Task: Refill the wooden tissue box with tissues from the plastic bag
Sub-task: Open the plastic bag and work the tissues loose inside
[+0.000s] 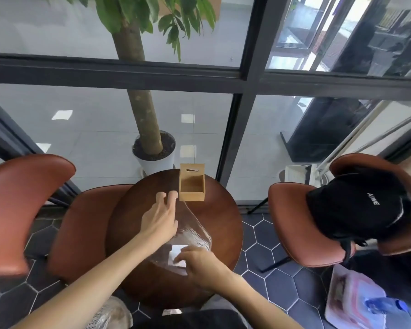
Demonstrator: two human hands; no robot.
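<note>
Hands over bag, box waiting at table's far edge

Table [223, 233], round and dark brown, filled the middle of the view. Wooden tissue box [191, 184] stood upright at its 12 o'clock edge, open at the top, with nothing showing inside and a slot cut in its tall back panel. Clear plastic bag [192, 236] lay on the tabletop at about 6 o'clock from the box, its narrow end running up to the box's near face. White tissues [177, 255] showed through the plastic at the bag's near end.

Left hand [160, 219] reached forward over the table at 9 o'clock from the bag, fingers spread and loose, gripping nothing, fingertips just beside the box's lower left corner. Right hand [199, 262] rested on the bag's near end, fingers bent down onto the tissues through the plastic; could not tell whether it pinched them or only pressed.

Brown chairs stood at 9 o'clock [22, 210] and 3 o'clock [299, 224]. A black backpack [356, 207] sat on the right one. A potted tree [154, 153] stood behind glass at 12 o'clock.
</note>
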